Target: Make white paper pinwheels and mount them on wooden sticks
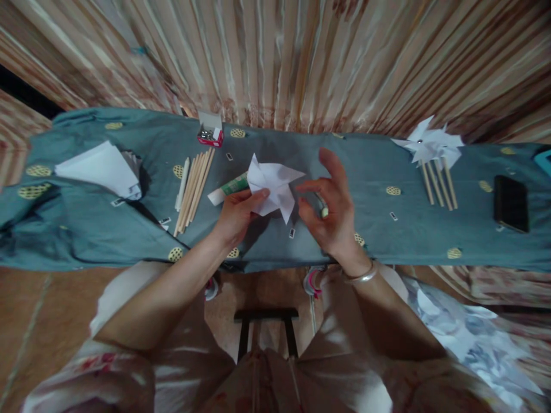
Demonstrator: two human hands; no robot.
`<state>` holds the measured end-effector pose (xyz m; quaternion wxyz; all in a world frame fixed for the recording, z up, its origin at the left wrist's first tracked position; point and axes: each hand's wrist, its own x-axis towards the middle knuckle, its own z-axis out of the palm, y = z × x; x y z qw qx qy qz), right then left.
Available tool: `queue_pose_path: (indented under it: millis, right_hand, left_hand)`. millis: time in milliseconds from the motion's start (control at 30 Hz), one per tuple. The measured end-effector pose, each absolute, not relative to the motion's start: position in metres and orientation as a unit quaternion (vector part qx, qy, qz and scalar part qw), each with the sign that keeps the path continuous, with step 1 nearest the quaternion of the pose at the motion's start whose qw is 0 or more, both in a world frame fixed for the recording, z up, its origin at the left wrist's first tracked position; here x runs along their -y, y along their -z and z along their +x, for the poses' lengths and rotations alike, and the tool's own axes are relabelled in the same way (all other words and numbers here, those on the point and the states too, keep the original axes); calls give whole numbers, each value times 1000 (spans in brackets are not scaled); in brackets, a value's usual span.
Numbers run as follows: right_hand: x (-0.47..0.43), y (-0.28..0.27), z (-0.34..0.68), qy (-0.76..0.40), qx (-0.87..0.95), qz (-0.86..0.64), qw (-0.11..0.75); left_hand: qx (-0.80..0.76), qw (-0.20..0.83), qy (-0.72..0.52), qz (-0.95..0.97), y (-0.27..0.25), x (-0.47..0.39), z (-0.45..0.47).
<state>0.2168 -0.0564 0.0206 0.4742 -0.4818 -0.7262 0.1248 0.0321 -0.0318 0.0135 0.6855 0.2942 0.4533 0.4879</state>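
White paper pinwheel [278,180], one, pinched in left hand [241,215], right hand [333,215] near it, splayed apart, one red box [210,136], one tube [233,187], one black phone [511,203] on counter [374,160].

No text is legible; labels [292,233] on the tablecloth [413,235] are too small.

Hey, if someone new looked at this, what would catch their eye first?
Probably the white paper pinwheel in the middle, pinched by the left hand, with the right hand raised just beside it. Next, the cluster of pinwheels on sticks at the table's right, then the small open red box near the far edge, left of centre.
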Motion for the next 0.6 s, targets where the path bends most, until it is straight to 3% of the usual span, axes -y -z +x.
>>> queue_pose_path:
  millis: [267,600]
  right_hand:
    - [56,-10,204,-55,794,-440,417]
    - [52,-7,197,-41,783,-429,449]
  left_hand:
    - [-432,691,-507,282,-15,32,36]
    - [-446,693,-504,257,-21,34,38]
